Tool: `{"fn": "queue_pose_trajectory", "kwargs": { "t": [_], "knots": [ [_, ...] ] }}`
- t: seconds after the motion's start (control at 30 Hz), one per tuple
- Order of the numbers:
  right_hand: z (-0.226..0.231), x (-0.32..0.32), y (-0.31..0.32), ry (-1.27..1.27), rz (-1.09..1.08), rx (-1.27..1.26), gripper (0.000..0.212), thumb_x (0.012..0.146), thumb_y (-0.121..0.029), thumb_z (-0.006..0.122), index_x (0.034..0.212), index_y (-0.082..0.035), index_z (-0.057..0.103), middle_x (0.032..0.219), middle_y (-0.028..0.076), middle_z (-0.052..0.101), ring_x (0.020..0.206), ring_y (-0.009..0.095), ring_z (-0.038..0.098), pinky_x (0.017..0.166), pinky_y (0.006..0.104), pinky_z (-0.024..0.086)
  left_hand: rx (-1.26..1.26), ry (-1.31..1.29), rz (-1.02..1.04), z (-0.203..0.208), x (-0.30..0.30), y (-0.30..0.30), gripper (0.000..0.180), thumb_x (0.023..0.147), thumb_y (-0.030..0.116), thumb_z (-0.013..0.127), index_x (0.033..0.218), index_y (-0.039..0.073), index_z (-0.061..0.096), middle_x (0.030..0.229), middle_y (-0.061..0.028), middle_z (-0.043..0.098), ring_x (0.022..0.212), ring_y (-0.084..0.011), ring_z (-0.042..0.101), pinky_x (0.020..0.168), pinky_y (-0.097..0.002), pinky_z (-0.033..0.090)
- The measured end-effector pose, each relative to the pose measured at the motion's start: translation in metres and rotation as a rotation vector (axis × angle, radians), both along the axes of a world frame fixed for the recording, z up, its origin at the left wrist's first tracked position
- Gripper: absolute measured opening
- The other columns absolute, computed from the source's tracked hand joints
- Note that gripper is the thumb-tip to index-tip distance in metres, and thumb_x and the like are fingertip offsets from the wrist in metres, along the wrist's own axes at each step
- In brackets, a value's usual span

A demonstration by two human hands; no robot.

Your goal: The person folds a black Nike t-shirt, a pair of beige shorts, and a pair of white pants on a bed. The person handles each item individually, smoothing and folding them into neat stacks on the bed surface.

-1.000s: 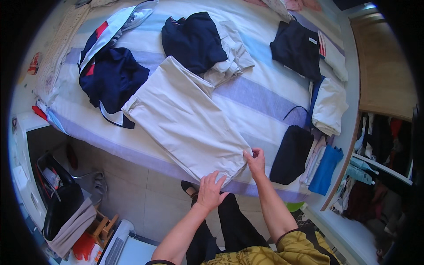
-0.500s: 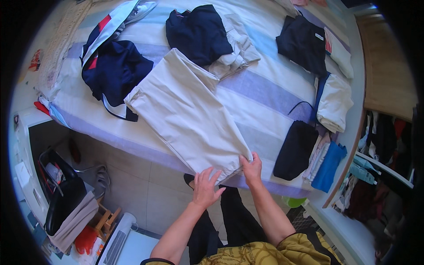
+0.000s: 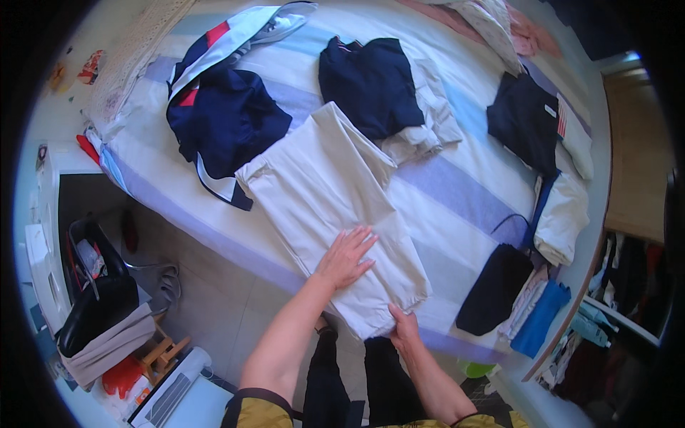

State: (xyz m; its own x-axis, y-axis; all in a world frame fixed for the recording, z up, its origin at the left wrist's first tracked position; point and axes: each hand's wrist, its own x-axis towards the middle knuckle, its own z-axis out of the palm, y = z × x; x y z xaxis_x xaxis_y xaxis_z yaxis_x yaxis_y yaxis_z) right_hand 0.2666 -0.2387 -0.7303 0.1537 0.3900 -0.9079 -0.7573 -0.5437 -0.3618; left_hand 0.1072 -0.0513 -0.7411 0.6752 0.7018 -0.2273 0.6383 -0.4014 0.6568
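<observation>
A pair of cream trousers (image 3: 321, 182) lies folded lengthwise on the bed, its lower end reaching past the bed's near edge. My left hand (image 3: 347, 258) rests flat on the cloth about midway down, fingers spread. At the lower right end, my right hand (image 3: 404, 328) pinches the edge of the trousers, thumb on top and the other fingers mostly hidden beneath. Touching the upper left of the trousers is a crumpled navy jacket (image 3: 228, 110) with white and red trim. Just beyond them, a dark navy garment (image 3: 369, 89) lies over a rumpled pale one (image 3: 435, 118).
Along the bed's right side lie folded clothes: a black garment (image 3: 524, 118), a white one (image 3: 564, 221), a black bundle (image 3: 494, 289) and a blue roll (image 3: 540, 317). An open wardrobe (image 3: 624, 307) stands to the right. A black chair (image 3: 100, 307) is at the lower left.
My left hand has moved from the trousers' lower end up onto the middle of the cloth and lies flat. The right hand keeps hold of the lower corner. The view has shifted.
</observation>
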Motion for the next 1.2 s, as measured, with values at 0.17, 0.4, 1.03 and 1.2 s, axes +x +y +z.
{"fn": "queue_pose_trajectory", "kwargs": {
  "t": [0.17,0.4,1.03,1.2],
  "knots": [
    [0.07,-0.011,0.044,0.102,-0.068,0.187,0.065,0.083,-0.007,0.063,0.14,-0.005,0.033,0.13,0.013,0.052,0.118,0.03,0.053,0.103,0.0468,0.043,-0.167,-0.134,0.033,-0.018,-0.009,0.005,0.054,0.094,0.033,0.052,0.142,0.012,0.041,0.148,-0.012,0.037,0.138,-0.0292,0.032,0.114,-0.0447,0.023],
    [0.12,-0.074,0.226,0.109,0.135,0.302,0.038,0.088,-0.016,0.062,0.122,-0.006,0.049,0.114,0.008,0.06,0.099,0.024,0.062,0.085,0.0421,0.051,-1.215,-1.155,0.662,-0.072,-0.05,0.031,0.044,0.1,0.03,0.042,0.135,0.004,0.049,0.129,-0.0091,0.055,0.118,-0.019,0.052,0.104,-0.0324,0.04],
    [-0.008,-0.059,0.36,-1.37,0.989,0.625,0.041,0.072,-0.015,0.076,0.108,-0.005,0.059,0.107,0.015,0.06,0.1,0.032,0.057,0.086,0.0372,0.046,-0.292,-0.53,1.399,-0.025,-0.098,0.057,0.027,0.09,0.025,0.064,0.096,-0.001,0.062,0.081,-0.0084,0.063,0.073,-0.0176,0.058,0.071,-0.0331,0.046],
    [-0.014,-0.053,0.394,-1.295,1.035,0.684,0.028,0.073,-0.012,0.074,0.099,-0.006,0.064,0.106,0.013,0.06,0.1,0.031,0.056,0.085,0.0361,0.045,0.285,-0.098,1.402,-0.027,-0.093,0.06,0.031,0.083,0.024,0.071,0.095,-0.002,0.058,0.1,-0.0148,0.057,0.093,-0.0324,0.054,0.086,-0.0385,0.043]
  ]
}}
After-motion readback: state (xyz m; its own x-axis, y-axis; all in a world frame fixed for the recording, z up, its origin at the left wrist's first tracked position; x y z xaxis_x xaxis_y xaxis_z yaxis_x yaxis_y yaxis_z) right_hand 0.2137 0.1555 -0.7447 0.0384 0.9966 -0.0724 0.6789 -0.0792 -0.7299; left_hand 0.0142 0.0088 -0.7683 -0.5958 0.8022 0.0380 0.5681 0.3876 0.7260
